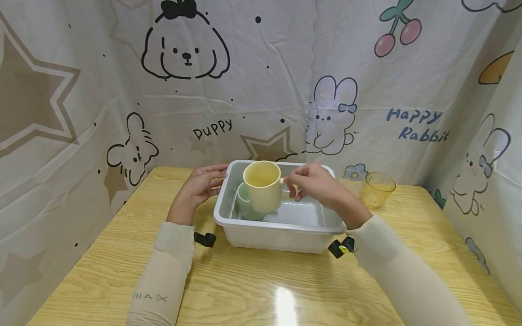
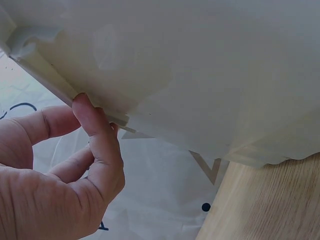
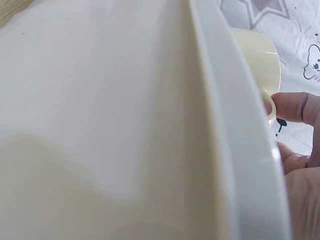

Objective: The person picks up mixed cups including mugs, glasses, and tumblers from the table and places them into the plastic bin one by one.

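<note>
A pale yellow mug [image 1: 264, 194] is held over a white plastic basin [image 1: 281, 226] by my right hand [image 1: 320, 185], which pinches its handle. In the right wrist view the mug [image 3: 260, 57] shows beyond the basin's rim [image 3: 237, 125], with finger and thumb at the handle. Inside the basin, on its left side, stands a light green cup [image 1: 247, 206], partly hidden behind the yellow mug. My left hand [image 1: 200, 186] holds the basin's left edge; in the left wrist view its bent fingers [image 2: 97, 125] meet the rim from below.
On the wooden table [image 1: 261, 280], right of the basin, stands a transparent amber cup [image 1: 377, 192]. Another clear cup [image 1: 352, 182] beside it is partly covered by my right hand. A printed cloth [image 1: 253, 81] hangs behind and around the table.
</note>
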`<state>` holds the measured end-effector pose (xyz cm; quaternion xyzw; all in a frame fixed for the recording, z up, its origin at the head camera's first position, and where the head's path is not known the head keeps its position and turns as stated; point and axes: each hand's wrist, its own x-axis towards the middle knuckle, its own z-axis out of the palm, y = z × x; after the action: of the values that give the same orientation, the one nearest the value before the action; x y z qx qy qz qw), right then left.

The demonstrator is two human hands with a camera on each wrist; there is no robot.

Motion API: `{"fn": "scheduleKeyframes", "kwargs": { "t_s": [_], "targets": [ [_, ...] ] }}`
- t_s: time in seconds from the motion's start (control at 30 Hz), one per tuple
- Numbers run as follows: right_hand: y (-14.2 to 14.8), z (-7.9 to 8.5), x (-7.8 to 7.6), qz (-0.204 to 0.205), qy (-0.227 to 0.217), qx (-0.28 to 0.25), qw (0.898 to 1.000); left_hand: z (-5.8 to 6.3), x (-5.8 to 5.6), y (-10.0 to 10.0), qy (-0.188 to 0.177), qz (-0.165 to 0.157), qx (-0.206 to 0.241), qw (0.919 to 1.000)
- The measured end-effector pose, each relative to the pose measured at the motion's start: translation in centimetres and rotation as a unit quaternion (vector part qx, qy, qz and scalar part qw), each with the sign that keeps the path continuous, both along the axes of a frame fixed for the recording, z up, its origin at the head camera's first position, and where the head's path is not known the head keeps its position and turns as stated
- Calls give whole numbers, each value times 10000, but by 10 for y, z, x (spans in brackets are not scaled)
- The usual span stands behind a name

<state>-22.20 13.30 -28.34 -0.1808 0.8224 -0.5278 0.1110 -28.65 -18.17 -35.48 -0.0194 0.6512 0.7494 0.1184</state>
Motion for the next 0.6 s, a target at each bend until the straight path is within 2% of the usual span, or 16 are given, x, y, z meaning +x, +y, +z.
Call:
{"fn": "scheduleKeyframes", "kwargs": {
  "t_s": [0.13,0.4,0.6],
  "targets": [
    [-7,-3,-1,149,-50,27,9999,-1,0,0,11,-30,13,10000],
    [-15,-13,-5,474,-309,-269,9980,-1,0,0,-3,-44,71,10000],
    [-16,-19,-9,721,-341,-148,9967,-1,-1,0,-22,-25,30,10000]
  ]
}}
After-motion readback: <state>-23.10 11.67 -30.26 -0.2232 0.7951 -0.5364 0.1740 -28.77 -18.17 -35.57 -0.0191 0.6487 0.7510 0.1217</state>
